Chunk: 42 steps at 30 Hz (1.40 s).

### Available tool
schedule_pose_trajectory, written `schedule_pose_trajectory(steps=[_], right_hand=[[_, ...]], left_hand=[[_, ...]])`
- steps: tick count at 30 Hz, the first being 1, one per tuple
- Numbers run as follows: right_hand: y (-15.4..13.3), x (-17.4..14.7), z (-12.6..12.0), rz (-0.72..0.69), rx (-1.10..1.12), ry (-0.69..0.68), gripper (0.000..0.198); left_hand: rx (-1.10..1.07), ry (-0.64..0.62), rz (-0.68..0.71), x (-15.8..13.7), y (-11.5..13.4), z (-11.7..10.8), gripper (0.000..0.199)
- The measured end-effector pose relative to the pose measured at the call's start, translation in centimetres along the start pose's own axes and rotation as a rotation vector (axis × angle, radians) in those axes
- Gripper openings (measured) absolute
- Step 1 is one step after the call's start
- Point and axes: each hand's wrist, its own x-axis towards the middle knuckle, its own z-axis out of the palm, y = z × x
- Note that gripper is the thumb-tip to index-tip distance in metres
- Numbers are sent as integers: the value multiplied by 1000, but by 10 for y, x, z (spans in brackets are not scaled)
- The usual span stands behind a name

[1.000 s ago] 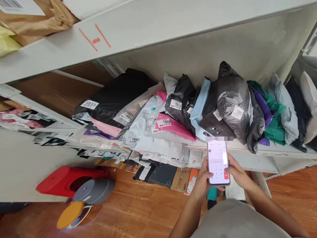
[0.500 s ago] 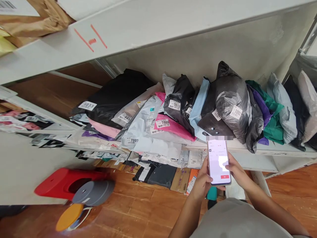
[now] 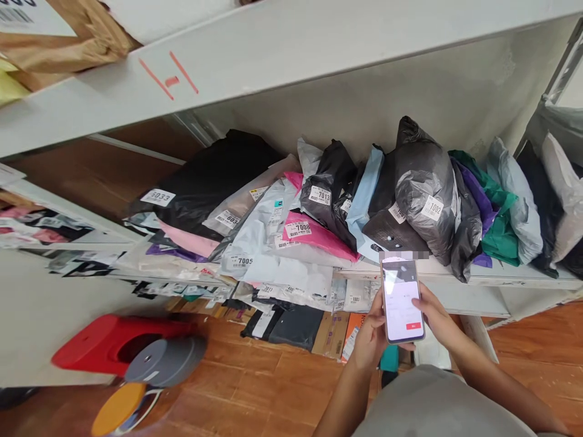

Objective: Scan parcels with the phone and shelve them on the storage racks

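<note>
A smartphone (image 3: 401, 303) with a lit screen stands upright in front of me, before the shelf's front edge. My left hand (image 3: 371, 331) is closed around its left side. On its right side, my right hand (image 3: 432, 312) grips the edge, with the thumb over the screen. A red button shows low on the screen. Behind the phone, a grey-black parcel bag (image 3: 421, 188) labelled 1002 sits on the shelf. Beside it are a light blue parcel bag (image 3: 368, 188) and a black bag (image 3: 330, 176) labelled 7013. A pink bag (image 3: 319, 233) labelled 7008 lies lower left.
A white shelf board (image 3: 282, 54) marked with a red H crosses above. A large black parcel (image 3: 214, 176) lies at the left. Lower down are a cardboard box (image 3: 331, 334), a red stool (image 3: 98, 346), a grey stool (image 3: 164, 361) and a yellow round-topped stool (image 3: 117, 408).
The phone's screen now shows a dark picture band at the top and a changed layout below. My right thumb has shifted slightly up. The view has moved a little; both hands stay on the phone.
</note>
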Motion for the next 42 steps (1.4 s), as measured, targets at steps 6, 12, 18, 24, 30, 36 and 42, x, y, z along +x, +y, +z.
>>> schedule_pose_trajectory(steps=[6, 12, 18, 24, 30, 36, 42], right_hand=[[8, 13, 10, 13, 110, 43, 65], [4, 12, 18, -109, 263, -4, 79], [14, 4, 20, -230, 284, 117, 75], [40, -22, 12, -251, 473, 412, 67], [35, -77, -46, -215, 532, 668, 58], [-3, -116, -131, -112, 652, 669, 52], [-54, -127, -201, 72, 871, 815, 47]], left_hand=[[257, 16, 15, -2, -5, 1, 77], [967, -123, 216, -13, 15, 16, 53], [725, -18, 75, -3, 10, 6, 63], [665, -124, 37, 39, 8, 1, 60], [961, -214, 348, 97, 18, 50, 47], [1152, 135, 569, 175, -31, 122, 61], [1289, 257, 692, 222, -77, 175, 37]])
